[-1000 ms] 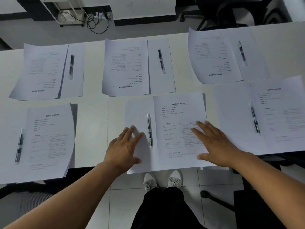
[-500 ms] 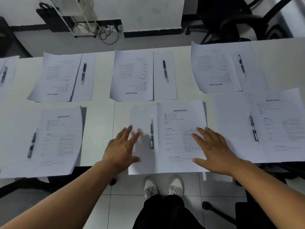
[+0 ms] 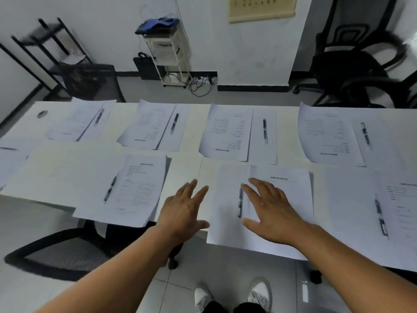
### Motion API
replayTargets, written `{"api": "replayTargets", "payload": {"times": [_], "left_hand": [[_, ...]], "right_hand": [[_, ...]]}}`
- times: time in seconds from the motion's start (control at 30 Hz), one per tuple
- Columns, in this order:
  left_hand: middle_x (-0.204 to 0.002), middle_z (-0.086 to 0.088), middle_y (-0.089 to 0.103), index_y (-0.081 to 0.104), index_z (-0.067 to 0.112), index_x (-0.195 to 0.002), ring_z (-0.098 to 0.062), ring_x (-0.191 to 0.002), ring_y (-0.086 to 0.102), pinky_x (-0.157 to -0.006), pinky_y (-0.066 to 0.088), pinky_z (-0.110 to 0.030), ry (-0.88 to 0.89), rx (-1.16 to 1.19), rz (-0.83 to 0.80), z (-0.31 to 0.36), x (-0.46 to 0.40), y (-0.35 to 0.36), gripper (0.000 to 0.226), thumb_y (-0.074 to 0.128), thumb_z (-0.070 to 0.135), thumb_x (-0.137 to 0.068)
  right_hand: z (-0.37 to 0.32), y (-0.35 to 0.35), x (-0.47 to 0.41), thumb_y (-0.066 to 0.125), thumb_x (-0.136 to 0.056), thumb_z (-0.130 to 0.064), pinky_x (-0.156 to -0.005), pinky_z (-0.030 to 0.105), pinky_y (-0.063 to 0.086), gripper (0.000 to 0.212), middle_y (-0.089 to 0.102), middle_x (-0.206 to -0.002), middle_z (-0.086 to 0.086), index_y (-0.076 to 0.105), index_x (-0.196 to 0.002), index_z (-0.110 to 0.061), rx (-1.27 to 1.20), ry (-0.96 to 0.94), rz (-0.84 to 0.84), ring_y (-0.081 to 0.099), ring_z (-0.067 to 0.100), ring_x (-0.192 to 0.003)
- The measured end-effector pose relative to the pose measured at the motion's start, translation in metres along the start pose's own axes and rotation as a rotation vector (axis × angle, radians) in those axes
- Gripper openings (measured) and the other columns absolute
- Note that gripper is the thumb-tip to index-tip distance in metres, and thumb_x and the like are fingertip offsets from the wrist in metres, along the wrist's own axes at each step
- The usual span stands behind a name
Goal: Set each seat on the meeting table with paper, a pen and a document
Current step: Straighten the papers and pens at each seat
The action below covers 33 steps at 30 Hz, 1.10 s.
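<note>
On the white table [image 3: 56, 168], the set in front of me is a blank sheet [image 3: 225, 199], a black pen [image 3: 240, 202] lying lengthwise on it, and a printed document [image 3: 291, 188] overlapping its right side. My left hand [image 3: 182, 211] is open with spread fingers over the table's near edge, just left of the blank sheet. My right hand [image 3: 270, 211] is open and flat over the document's left part, its index finger beside the pen's top. Neither hand holds anything. Whether the hands touch the surface I cannot tell.
Several more paper, pen and document sets lie around, including a near-left set [image 3: 135, 188], a near-right set [image 3: 383, 211] and a far row [image 3: 228, 132]. A black chair [image 3: 56, 251] stands under the table's left edge. Behind the table are an office chair [image 3: 352, 73], a white cart [image 3: 167, 53] and a black rack [image 3: 56, 53].
The view has tilted up, showing more of the room. My left hand slid left off the blank sheet. My right hand shifted left across the document toward the pen.
</note>
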<state>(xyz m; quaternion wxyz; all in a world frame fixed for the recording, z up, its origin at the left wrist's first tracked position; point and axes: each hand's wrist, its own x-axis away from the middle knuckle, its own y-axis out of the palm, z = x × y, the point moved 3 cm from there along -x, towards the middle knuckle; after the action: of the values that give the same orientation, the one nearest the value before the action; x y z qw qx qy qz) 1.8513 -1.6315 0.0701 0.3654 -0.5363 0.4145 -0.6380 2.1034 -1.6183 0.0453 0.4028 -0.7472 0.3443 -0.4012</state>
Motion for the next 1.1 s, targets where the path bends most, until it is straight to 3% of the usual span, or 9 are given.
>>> {"api": "replayTargets", "payload": {"times": [0.3,0.57,0.8,1.1], "left_hand": [[-0.183,0.000,-0.003,0.002,0.039,-0.172,-0.026,-0.168,0.009,-0.129,0.029,-0.050,-0.013,0.009,0.129,-0.066,0.060,-0.022,0.110,0.072,0.066,-0.092],[-0.183,0.000,-0.001,0.004,0.038,-0.172,-0.026,-0.168,0.010,-0.129,0.028,-0.052,0.053,-0.001,0.183,-0.184,0.132,-0.034,0.109,0.074,0.062,-0.092],[-0.183,-0.001,0.002,0.005,0.038,-0.172,-0.024,-0.167,0.012,-0.127,0.033,-0.048,0.050,0.012,0.179,-0.278,0.167,-0.038,0.110,0.074,0.064,-0.090],[-0.183,-0.001,0.003,0.004,0.039,-0.172,-0.024,-0.167,0.012,-0.129,0.031,-0.049,-0.010,0.029,0.091,-0.348,0.150,-0.024,0.109,0.073,0.064,-0.091]], "right_hand": [[-0.083,-0.015,0.008,0.048,-0.100,-0.069,-0.131,0.045,0.000,0.095,-0.016,-0.177,-0.006,-0.009,-0.168,-0.033,0.046,0.004,0.043,-0.011,0.023,-0.164],[-0.230,0.005,0.008,0.049,-0.100,-0.065,-0.131,0.046,0.001,0.097,-0.013,-0.176,-0.004,-0.010,-0.169,-0.031,0.122,0.003,0.082,-0.009,0.022,-0.163],[-0.320,0.020,-0.005,0.048,-0.098,-0.066,-0.131,0.046,0.001,0.098,-0.013,-0.176,-0.003,-0.009,-0.169,-0.031,0.128,0.020,0.072,-0.009,0.023,-0.163],[-0.349,0.041,-0.067,0.048,-0.097,-0.068,-0.132,0.045,0.001,0.099,-0.011,-0.177,-0.003,-0.008,-0.169,-0.031,0.121,0.010,-0.015,-0.008,0.023,-0.163]]}}
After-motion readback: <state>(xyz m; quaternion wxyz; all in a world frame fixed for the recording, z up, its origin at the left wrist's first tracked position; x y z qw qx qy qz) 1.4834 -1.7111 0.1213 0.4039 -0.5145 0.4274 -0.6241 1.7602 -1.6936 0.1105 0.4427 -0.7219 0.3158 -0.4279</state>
